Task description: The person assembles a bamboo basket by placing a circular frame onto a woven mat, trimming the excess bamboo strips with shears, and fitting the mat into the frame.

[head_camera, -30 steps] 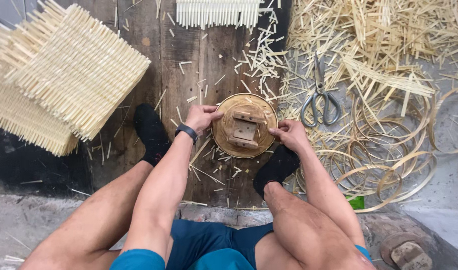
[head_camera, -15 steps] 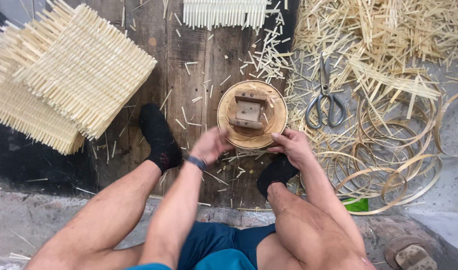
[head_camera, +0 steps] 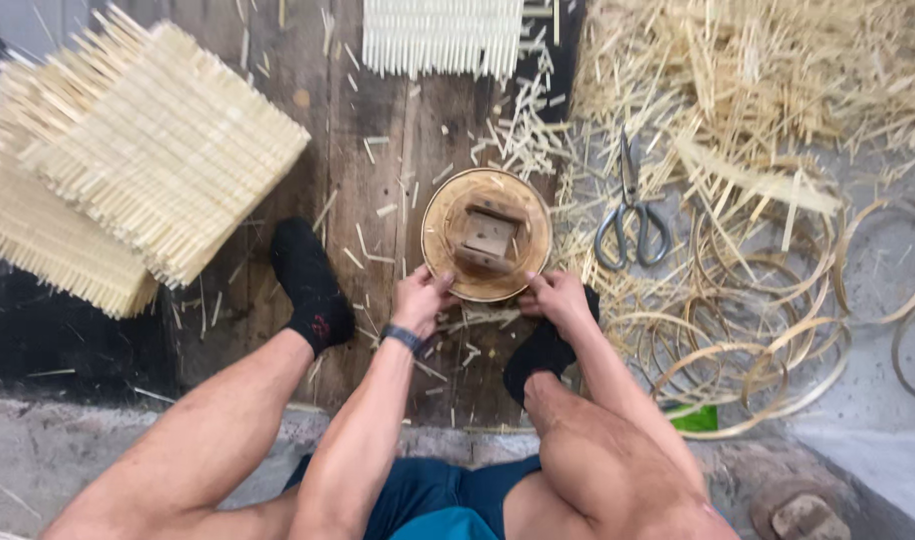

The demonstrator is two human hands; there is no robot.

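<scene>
Currently both hands sit on the near rim of the round wooden form (head_camera: 487,235), mid wooden board (head_camera: 378,180) between the feet. Left hand (head_camera: 421,298) fingers curled onto its edge, right hand (head_camera: 558,297) likewise, pinching the rim. Scissors (head_camera: 632,218) lie just right of it, woven mats (head_camera: 128,160) at the board's left edge, bamboo hoops (head_camera: 778,330) off to the right.

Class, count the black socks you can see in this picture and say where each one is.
2. One black sock lies left of the round wooden form; the other black sock sits below the right hand.
</scene>
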